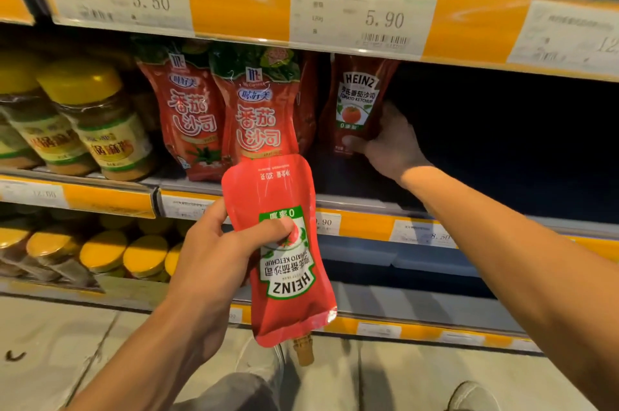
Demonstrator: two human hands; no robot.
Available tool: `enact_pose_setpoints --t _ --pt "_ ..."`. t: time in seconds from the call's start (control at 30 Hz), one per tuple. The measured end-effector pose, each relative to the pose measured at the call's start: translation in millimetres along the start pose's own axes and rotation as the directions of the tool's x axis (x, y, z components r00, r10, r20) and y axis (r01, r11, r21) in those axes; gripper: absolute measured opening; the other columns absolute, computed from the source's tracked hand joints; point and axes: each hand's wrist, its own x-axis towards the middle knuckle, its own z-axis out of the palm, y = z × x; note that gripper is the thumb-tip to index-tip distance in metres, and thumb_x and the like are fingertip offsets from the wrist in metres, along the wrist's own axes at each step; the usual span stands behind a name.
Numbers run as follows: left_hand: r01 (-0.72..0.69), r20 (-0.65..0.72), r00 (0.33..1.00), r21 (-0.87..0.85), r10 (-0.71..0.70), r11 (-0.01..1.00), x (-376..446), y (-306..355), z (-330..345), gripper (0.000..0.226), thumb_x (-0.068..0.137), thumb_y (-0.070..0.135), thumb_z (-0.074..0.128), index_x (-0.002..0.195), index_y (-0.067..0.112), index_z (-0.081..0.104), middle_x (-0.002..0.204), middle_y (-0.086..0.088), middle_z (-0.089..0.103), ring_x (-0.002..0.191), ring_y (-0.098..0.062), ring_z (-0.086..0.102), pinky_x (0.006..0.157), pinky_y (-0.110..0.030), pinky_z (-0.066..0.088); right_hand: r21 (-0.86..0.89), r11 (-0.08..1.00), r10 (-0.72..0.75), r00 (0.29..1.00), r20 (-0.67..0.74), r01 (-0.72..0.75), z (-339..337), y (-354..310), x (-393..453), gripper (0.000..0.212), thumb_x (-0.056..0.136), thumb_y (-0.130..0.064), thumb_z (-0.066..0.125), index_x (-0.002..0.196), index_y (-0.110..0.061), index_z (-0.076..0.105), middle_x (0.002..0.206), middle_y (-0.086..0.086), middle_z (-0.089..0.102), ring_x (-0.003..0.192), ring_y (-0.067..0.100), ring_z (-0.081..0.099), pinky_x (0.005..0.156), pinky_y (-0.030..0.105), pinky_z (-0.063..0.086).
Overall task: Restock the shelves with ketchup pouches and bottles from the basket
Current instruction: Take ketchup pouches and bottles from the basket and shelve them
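Red Heinz ketchup pouch (283, 243) hangs upside down in my left hand (214, 263), spout toward the floor, my fingers (268, 230) curled round its middle in front of the shelf edge (361, 226). My right hand (390, 139) reaches into the middle shelf and grips a second Heinz pouch (358, 102) upright at its lower part, thumb across the front, just beside two red McCormick pouches (264, 105) standing to its left. Yellow-lidded jars (100, 116) stand further left on the same shelf.

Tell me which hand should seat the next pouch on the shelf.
Probably the right hand: it already holds an upright pouch inside the shelf gap. The left hand holds its pouch upside down, outside the shelf.
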Motion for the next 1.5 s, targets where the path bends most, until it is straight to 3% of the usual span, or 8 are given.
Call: enact_pose_setpoints --t 0.27,0.43,0.57,0.77,0.9,1.2,1.37,1.5 --pt "0.011 0.032 0.999 -0.094 -0.008 0.996 -4.7 -0.3 -1.0 0.053 0.051 0.037 0.082 0.102 0.025 0.073 0.095 -0.004 0.078 0.077 -0.020 0.076 0.055 -0.025 0.055 0.009 0.999 0.044 0.997 0.058 -0.045 6.9 -5.9 24.4 0.067 0.077 -0.019 0.086 0.137 -0.015 0.054 0.133 0.002 0.065 0.125 0.018 0.060 0.109 0.037 0.046" --pt "0.005 0.007 1.000 -0.142 -0.004 0.990 -9.8 0.8 -1.3 0.052 0.052 0.038 0.082 0.102 0.026 0.073 0.097 -0.002 0.078 0.076 -0.014 0.075 0.062 -0.029 0.053 0.161 0.969 0.213 0.965 -0.151 -0.188 -21.1 -21.4 -33.1 0.032 0.086 -0.024 0.078 0.112 -0.017 0.060 0.109 -0.003 0.068 0.097 0.012 0.064 0.079 0.017 0.048" --pt "0.026 -0.018 0.999 -0.199 -0.030 0.980 -13.0 2.4 0.8 0.044 0.064 0.033 0.080 0.106 0.022 0.072 0.100 -0.003 0.078 0.084 -0.015 0.075 0.079 -0.038 0.054 0.345 0.873 0.304 0.938 0.170 -0.345 -62.9 -38.4 -136.0 0.003 0.088 -0.018 0.072 0.090 -0.016 0.072 0.080 0.007 0.075 0.065 0.014 0.068 0.056 0.021 0.053" --pt "0.067 -0.024 0.997 -0.245 -0.075 0.967 -19.9 7.3 13.1 0.045 0.067 0.015 0.080 0.110 0.015 0.067 0.098 -0.010 0.076 0.077 -0.018 0.073 0.066 -0.037 0.061 0.313 0.619 0.440 0.648 0.622 -0.720 -72.3 -66.3 -225.5 0.033 0.067 -0.040 0.077 0.076 -0.008 0.078 0.079 0.019 0.074 0.053 0.019 0.064 0.045 0.023 0.048" --pt "0.090 -0.046 0.993 -0.307 -0.109 0.947 -21.9 6.3 29.4 0.039 0.077 0.006 0.071 0.116 0.007 0.065 0.096 -0.014 0.076 0.083 -0.024 0.075 0.067 -0.041 0.063 0.223 0.451 0.466 0.441 0.767 -0.864 -54.3 -65.0 -240.6 0.077 0.059 -0.063 0.077 0.105 -0.001 0.074 0.101 0.019 0.076 0.090 0.025 0.076 0.073 0.033 0.060" --pt "0.070 0.078 0.995 -0.053 -0.066 0.996 -35.1 1.3 65.2 0.041 0.066 0.025 0.085 0.104 0.021 0.071 0.095 0.002 0.078 0.082 -0.009 0.072 0.074 -0.028 0.046 0.845 0.156 0.386 0.819 0.425 -0.512 -45.9 -52.6 -200.2 0.054 0.082 -0.035 0.073 0.130 -0.013 0.063 0.118 0.010 0.074 0.109 0.022 0.072 0.093 0.045 0.057" --pt "0.022 0.119 0.992 0.236 -0.051 0.971 -19.1 4.5 66.8 0.053 0.065 0.048 0.087 0.110 0.030 0.067 0.103 0.016 0.073 0.092 0.001 0.066 0.071 -0.016 0.043 0.818 0.492 0.309 0.938 0.157 -0.299 -59.1 -38.2 -156.7 0.031 0.089 -0.018 0.072 0.118 -0.009 0.065 0.109 0.011 0.076 0.101 0.028 0.074 0.074 0.043 0.062" --pt "-0.219 0.048 0.969 0.612 0.241 0.760 5.0 -0.6 51.1 0.066 0.073 0.067 0.071 0.130 0.035 0.057 0.127 0.012 0.057 0.120 -0.010 0.053 0.103 -0.039 0.043 0.659 0.747 0.190 0.978 -0.086 -0.087 -64.6 -32.4 -109.2 0.022 0.083 -0.011 0.080 0.100 -0.018 0.068 0.092 -0.004 0.078 0.086 0.011 0.075 0.063 0.021 0.056"
